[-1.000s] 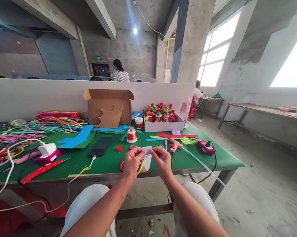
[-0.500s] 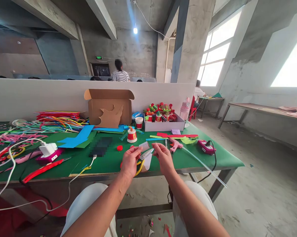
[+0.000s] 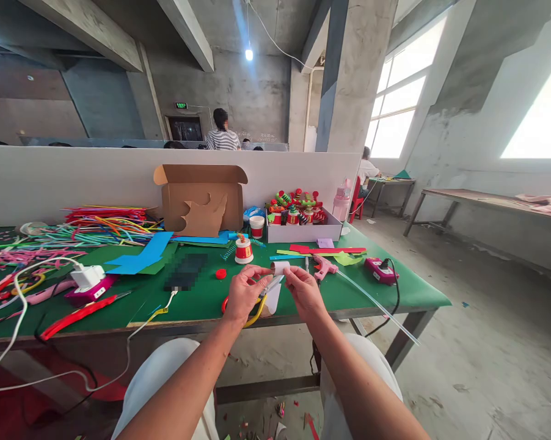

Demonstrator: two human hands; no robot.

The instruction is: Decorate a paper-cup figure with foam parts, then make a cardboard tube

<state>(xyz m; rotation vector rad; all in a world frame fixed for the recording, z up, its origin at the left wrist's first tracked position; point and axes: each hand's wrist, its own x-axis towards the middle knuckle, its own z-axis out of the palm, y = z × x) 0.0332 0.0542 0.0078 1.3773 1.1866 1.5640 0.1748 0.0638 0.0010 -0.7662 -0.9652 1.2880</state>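
Note:
Between my two hands is a small curled piece of white paper (image 3: 281, 267), bent into a short roll. My left hand (image 3: 247, 294) pinches its left end, fingers closed. At the other end, the thumb and fingers of my right hand (image 3: 305, 293) press on it. Below lie scissors with yellow and orange handles (image 3: 256, 313), partly hidden by my left hand. A flat white piece (image 3: 273, 299) rests at the table edge beside them. Just beyond my hands stands a red and white paper cup (image 3: 244, 251), upside down, with a red round cap (image 3: 220, 274) nearby.
A pink glue gun (image 3: 324, 267) with a long clear glue stick (image 3: 379, 307) lies to the right. Behind are a box of decorated cups (image 3: 305, 233) and an open cardboard box (image 3: 202, 198). Bundles of pipe cleaners (image 3: 104, 226), a phone (image 3: 186, 272) and cables occupy the left.
My right hand has come in to the paper and now grips its right end. The paper, flatter and tilted before, is now curled and level between both hands.

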